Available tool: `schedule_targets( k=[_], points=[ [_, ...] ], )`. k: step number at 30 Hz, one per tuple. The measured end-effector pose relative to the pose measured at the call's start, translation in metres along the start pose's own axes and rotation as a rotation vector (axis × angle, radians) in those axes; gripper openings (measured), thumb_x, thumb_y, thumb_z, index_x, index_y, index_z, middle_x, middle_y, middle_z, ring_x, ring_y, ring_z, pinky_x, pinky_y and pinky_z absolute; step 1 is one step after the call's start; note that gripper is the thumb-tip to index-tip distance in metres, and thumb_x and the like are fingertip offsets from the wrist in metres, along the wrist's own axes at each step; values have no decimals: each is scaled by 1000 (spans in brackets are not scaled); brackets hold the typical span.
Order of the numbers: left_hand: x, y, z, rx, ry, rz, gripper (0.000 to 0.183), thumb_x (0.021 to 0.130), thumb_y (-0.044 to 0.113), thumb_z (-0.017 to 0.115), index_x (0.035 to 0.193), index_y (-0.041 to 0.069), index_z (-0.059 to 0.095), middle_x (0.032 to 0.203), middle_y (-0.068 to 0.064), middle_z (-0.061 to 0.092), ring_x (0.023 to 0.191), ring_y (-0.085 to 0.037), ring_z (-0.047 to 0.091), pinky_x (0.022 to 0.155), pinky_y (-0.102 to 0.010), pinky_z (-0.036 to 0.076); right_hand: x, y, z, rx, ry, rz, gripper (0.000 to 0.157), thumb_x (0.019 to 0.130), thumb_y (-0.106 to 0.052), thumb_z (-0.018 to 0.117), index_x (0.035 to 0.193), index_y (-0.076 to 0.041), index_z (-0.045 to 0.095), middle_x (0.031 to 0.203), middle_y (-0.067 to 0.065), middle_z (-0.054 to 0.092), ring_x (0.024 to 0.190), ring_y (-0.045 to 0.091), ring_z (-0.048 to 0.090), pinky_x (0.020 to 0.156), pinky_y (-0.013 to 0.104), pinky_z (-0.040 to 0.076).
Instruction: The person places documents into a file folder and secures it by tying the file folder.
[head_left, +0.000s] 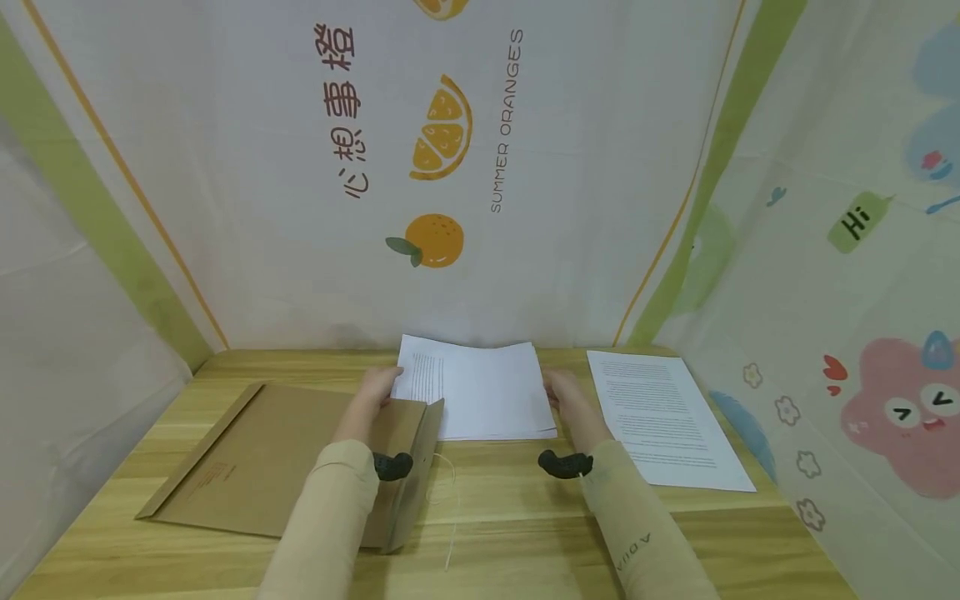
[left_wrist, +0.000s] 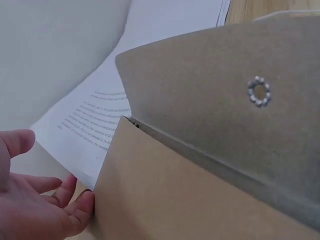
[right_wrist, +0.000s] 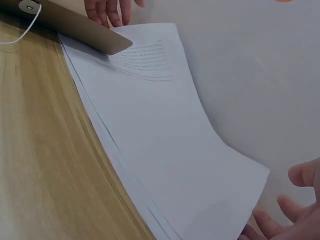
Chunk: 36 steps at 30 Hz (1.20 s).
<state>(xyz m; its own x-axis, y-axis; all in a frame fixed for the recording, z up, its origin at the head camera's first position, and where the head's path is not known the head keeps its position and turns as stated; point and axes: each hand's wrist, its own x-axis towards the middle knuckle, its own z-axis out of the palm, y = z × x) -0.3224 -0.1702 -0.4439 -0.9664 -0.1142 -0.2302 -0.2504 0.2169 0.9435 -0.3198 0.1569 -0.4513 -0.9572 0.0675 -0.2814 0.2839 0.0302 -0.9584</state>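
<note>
A stack of white paper sheets lies sideways at the back of the table, with lines of print toward its left end. My left hand is at the left edge of the stack. In the left wrist view its fingers touch the paper's edge, with the thumb held apart. On the opposite edge is my right hand; its fingertips meet the sheets there and its thumb stands away from them. A brown kraft paper file envelope lies under my left forearm, its flap raised and overlapping part of the sheets.
One printed sheet lies on the right of the wooden table. A white string trails from the envelope's flap. Printed cloth hangs behind and beside the table, and the stack's back edge curls up against it.
</note>
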Motion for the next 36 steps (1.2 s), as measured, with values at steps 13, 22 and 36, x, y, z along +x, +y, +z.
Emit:
schedule_targets(
  k=[13,22,36],
  points=[
    [0,1,1,2,-7,1,57,95,10,49,138,-20,28,126,-32,44,70,-17,49,61,-20,44,38,28,-13,88,19,-55,62,92,-18,58,144,3,30,122,18,50,96,26,55,84,35,48],
    [-8,14,12,-21,32,163,39,97,7,49,128,-17,48,123,-34,53,111,-44,55,92,-48,47,7,7,-12,5,65,-30,61,94,-3,52,145,13,21,148,31,25,136,43,24,111,50,22],
    [-22,42,-4,-121,80,293,34,96,10,56,123,-12,56,113,-24,62,94,-24,60,88,-36,48,-3,-9,-36,165,-77,-241,55,96,-6,56,145,5,32,136,23,48,99,15,62,86,29,50]
  ],
)
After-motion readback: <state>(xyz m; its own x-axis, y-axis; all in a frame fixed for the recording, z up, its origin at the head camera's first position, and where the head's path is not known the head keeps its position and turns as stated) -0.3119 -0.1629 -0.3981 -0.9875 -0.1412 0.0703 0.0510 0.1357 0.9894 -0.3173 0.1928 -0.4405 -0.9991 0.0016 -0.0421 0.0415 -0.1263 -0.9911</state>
